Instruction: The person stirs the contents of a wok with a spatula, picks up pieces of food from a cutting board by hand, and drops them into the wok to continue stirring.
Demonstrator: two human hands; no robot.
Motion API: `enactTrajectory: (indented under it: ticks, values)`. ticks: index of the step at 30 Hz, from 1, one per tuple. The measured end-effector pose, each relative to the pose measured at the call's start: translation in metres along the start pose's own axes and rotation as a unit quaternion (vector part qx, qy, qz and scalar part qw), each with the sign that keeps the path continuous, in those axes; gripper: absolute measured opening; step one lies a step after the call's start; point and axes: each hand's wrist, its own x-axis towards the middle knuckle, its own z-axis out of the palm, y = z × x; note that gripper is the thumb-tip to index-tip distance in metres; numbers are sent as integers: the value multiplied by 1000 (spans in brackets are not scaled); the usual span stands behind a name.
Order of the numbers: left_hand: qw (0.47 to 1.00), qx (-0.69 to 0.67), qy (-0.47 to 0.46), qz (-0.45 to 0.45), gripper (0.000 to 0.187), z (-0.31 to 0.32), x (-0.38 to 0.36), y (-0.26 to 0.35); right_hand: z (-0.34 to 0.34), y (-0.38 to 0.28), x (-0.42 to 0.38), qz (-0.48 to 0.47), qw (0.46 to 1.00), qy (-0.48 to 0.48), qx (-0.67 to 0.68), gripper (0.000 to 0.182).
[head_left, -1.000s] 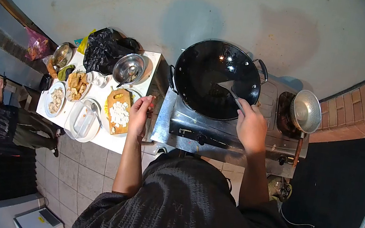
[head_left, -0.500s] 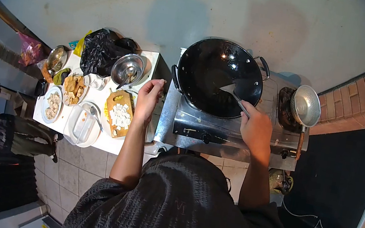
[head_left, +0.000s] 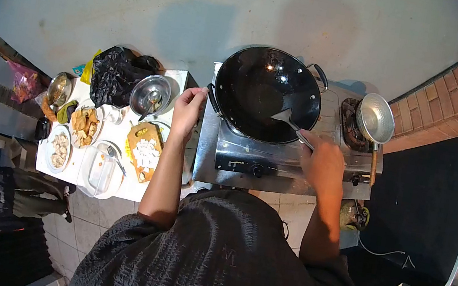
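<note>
A large black wok (head_left: 250,86) sits tilted on the left burner of the steel stove, with a wet shine inside. My left hand (head_left: 188,110) is closed in a pinch at the wok's left handle (head_left: 215,104), fingertips against its outer edge. In my right hand (head_left: 322,161) is the handle of a metal spatula (head_left: 285,116), fingers wrapped round it. The spatula's blade rests low inside the wok, on the right side. No food can be made out in the wok.
On the right burner stands a hammered metal saucepan (head_left: 375,118). The white table (head_left: 132,189) at left holds a cutting board (head_left: 135,139) with white cubes, a steel bowl (head_left: 150,94), plates of food and a black plastic bag (head_left: 117,74). Another person (head_left: 0,187) stands at far left.
My left hand has come up to the wok's handle from a small gap. The spatula has shifted slightly lower in the wok. The whole view has turned a little.
</note>
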Motion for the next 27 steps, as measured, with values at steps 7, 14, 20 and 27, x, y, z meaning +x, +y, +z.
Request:
enactTrajectory:
  ticks: [7, 14, 20, 27]
  values:
    - [1000, 12, -15, 16, 24, -2, 5, -2, -1, -5, -7, 14, 1000, 8, -15, 26]
    - [1000, 27, -13, 7, 25, -5, 7, -8, 0, -5, -11, 14, 1000, 11, 1, 26]
    - [1000, 27, -16, 3, 24, -7, 3, -7, -1, -8, -10, 27, 1000, -5, 3, 27]
    - [1000, 11, -20, -2, 21, -8, 4, -10, 1, -5, -9, 26, 1000, 14, 0, 27]
